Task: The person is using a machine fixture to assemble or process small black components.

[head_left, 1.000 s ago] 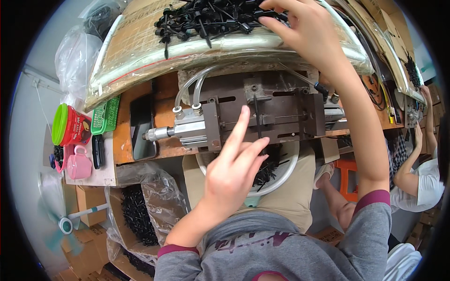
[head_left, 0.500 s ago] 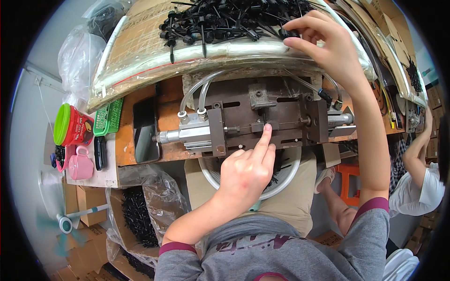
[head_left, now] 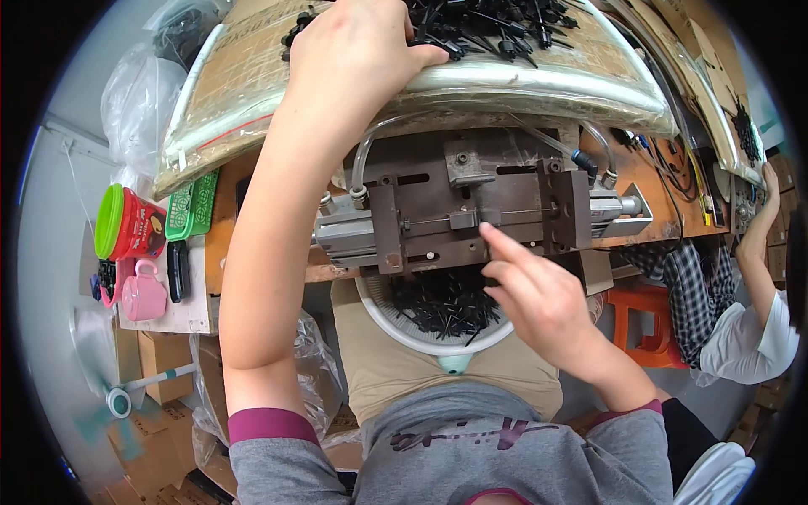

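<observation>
My left hand point(head_left: 358, 50) reaches up over the pile of black plastic parts point(head_left: 505, 21), small stemmed pieces lying on a plastic-wrapped cardboard surface. Its thumb rests beside the pile's near edge, while the other fingers are hidden. At the metal fixture point(head_left: 463, 181), my right hand point(head_left: 543, 307) points its index finger at the small central block point(head_left: 463, 220); the other fingers are loosely bent and nothing shows in them. Whether the fingertip touches the block, I cannot tell. Below the fixture, a white basket point(head_left: 404, 335) on my lap holds many similar black parts.
Pneumatic cylinders point(head_left: 347, 237) with clear hoses flank the fixture. To the left stand a red tub point(head_left: 139, 231), a green basket point(head_left: 192, 206) and a pink cup point(head_left: 145, 296). Another person's arm point(head_left: 757, 252) and an orange stool point(head_left: 644, 324) are at right.
My left hand has gone from the fixture up to the pile. My right hand has left the pile and come down to the fixture. The lap basket shows more fully now.
</observation>
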Action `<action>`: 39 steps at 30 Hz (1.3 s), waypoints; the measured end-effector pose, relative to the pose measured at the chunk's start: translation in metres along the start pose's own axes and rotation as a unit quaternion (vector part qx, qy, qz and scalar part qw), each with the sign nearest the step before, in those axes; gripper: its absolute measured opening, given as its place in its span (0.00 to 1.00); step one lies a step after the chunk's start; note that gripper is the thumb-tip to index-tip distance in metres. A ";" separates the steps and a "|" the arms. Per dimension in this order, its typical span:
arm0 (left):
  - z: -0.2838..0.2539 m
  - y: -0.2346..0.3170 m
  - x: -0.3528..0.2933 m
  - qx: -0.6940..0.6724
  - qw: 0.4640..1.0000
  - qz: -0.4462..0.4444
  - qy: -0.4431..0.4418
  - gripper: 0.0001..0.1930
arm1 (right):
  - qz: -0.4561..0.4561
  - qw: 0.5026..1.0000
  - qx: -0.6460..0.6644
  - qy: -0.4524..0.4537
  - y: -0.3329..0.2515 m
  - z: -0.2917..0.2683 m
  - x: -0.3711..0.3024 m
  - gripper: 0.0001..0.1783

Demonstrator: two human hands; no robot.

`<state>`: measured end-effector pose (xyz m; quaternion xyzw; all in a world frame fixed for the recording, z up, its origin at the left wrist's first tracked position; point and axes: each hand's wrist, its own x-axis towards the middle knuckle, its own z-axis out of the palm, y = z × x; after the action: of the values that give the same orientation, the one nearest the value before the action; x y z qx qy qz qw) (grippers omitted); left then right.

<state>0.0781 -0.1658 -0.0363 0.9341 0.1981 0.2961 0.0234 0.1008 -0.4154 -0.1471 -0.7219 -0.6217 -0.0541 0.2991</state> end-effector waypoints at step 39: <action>0.005 0.036 -0.135 -0.203 0.962 0.131 -0.125 0.12 | -0.031 0.998 0.021 0.042 0.092 -0.071 0.145 0.15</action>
<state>-0.0066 -0.2508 -0.1082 0.9572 0.0056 0.2110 0.1978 0.2390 -0.3294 -0.0576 -0.6929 -0.6318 -0.0804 0.3380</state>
